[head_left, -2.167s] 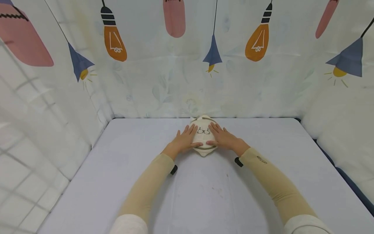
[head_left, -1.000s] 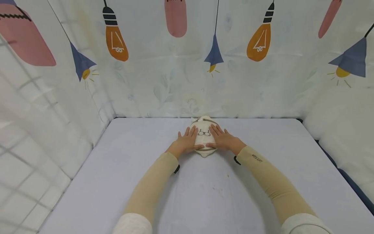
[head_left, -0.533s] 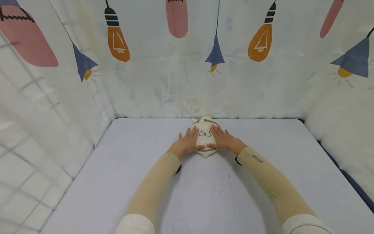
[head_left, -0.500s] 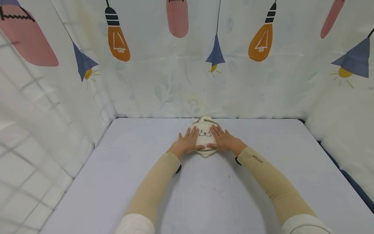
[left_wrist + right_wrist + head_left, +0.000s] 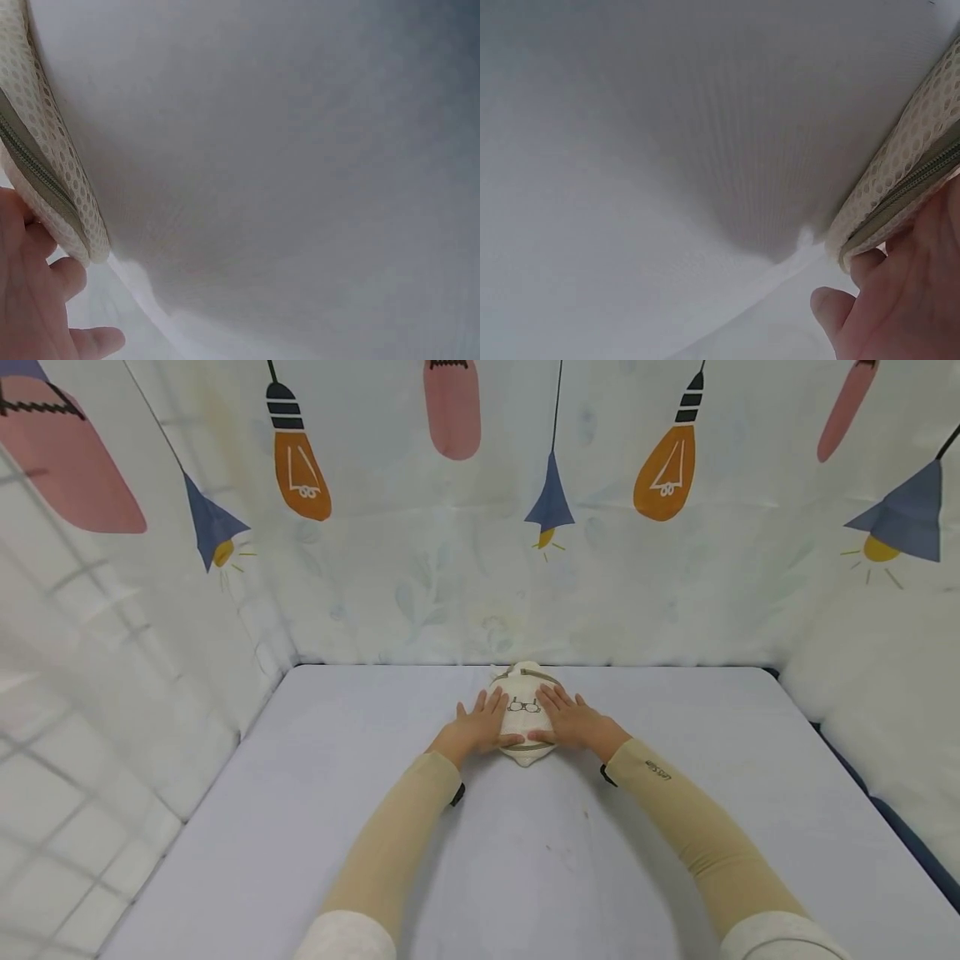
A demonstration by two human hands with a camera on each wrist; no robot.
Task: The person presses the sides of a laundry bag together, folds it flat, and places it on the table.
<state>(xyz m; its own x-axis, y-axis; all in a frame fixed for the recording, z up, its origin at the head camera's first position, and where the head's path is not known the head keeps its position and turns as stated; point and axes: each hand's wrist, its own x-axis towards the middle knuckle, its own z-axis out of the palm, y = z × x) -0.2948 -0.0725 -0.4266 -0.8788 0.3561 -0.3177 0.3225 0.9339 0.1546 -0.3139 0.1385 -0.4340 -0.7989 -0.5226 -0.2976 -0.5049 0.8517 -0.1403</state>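
Note:
A cream mesh zippered bag (image 5: 525, 722) with a glasses drawing on top lies near the far edge of the table, one pointed end toward me. On its left side rests my left hand (image 5: 477, 724), fingers straight and spread, thumb reaching across the near part. My right hand (image 5: 573, 724) lies the same way on the right side, thumb pointing inward. The left wrist view shows the honeycomb mesh of the bag (image 5: 71, 180) and a green zipper (image 5: 34, 165) beside the fingers. A matching zipper edge (image 5: 911, 184) appears by the hand in the right wrist view.
A pale cloth-covered table (image 5: 315, 793) spreads around the bag. White curtains printed with lamps and bulbs enclose it; the back curtain (image 5: 480, 585) hangs right behind the far edge. Dark bands (image 5: 459, 793) sit at both wrists. Small brownish marks (image 5: 555, 850) dot the tabletop.

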